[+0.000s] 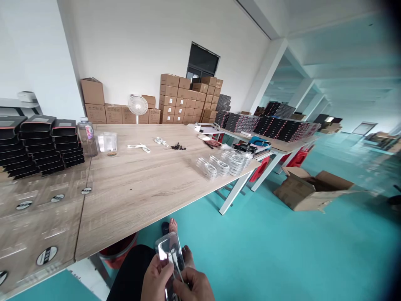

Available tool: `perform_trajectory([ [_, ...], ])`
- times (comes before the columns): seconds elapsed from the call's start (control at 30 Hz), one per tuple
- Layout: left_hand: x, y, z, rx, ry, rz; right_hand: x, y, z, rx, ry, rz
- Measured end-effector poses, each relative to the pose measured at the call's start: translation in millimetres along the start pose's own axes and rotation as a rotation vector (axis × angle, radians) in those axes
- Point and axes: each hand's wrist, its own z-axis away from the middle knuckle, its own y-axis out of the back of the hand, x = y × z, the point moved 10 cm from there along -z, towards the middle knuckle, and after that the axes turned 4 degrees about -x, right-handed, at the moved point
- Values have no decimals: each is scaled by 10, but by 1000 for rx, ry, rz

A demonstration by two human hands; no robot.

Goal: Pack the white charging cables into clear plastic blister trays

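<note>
Above my lap, my left hand (156, 279) grips a clear plastic tray (165, 243) by its left edge, the thumb lying over the front. Inside the tray runs a white cable (174, 257) with a connector at its upper end. My right hand (196, 285) is closed at the tray's lower right, thumb and fingers pressed on the cable. Its fingertips partly cover the lower cable. On the table, similar clear trays with coiled white cables (230, 162) are piled at the right end. Loose white cables (161, 141) lie near small black pieces (178, 146).
The wooden table (138, 209) stands before me, its edge above my knees. At left are stacked black boxes (39, 144), a bottle (88, 136) and clear cases with labels (46, 255). A fan (138, 104) stands behind; an open carton (296, 192) sits on the floor.
</note>
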Motion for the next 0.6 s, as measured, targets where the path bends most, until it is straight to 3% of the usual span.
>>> perform_trajectory([
  [0.17,33,52,-6,61,-57,-85,20,-70,-14,-63,-37,-20],
  [0.37,3,108,6,93,-49,-20,64,-81,-56,-28,-37,6],
  [0.47,15,150,4,130,-67,35,57,-71,-64,40,6,141],
  [0.6,15,170,-11,151,-60,40,-63,-73,-4,168,150,513],
])
